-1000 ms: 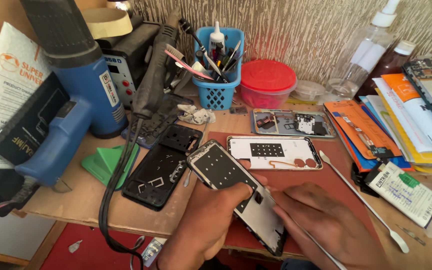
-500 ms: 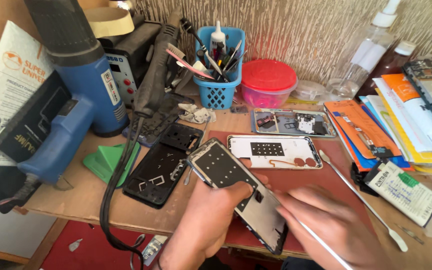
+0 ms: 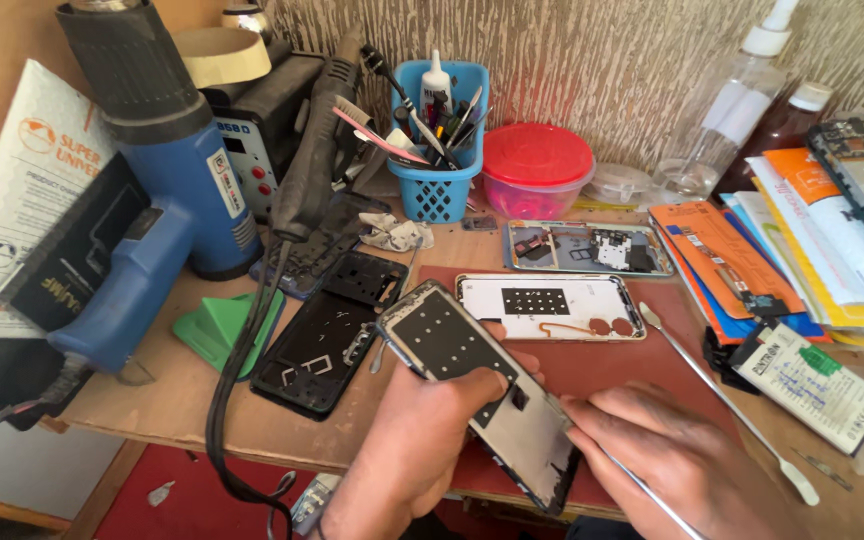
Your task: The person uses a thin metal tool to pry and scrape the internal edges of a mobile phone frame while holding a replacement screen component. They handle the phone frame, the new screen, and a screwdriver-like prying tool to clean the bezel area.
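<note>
My left hand (image 3: pixel 422 440) grips an opened phone frame (image 3: pixel 472 375), tilted, with its dark inner side facing up. My right hand (image 3: pixel 672 455) rests at the frame's lower right end and holds a thin metal tool (image 3: pixel 642 490) whose tip meets the frame's edge. Beyond the frame, a white phone back panel (image 3: pixel 552 305) lies flat on the red mat (image 3: pixel 642 365). Left of the frame lies a black phone mid-frame (image 3: pixel 327 335).
A blue heat gun (image 3: pixel 167 200) stands at left with a black cable (image 3: pixel 242 370) trailing down. A blue basket of tools (image 3: pixel 442 150), a red-lidded tub (image 3: pixel 537 170), a long metal spudger (image 3: pixel 722 400), a battery (image 3: pixel 812 385) and stacked packets (image 3: pixel 812 240) crowd the bench.
My right hand has slid a little toward the lower right end of the frame, and the thin tool now shows beneath it. The frame stays in my left hand.
</note>
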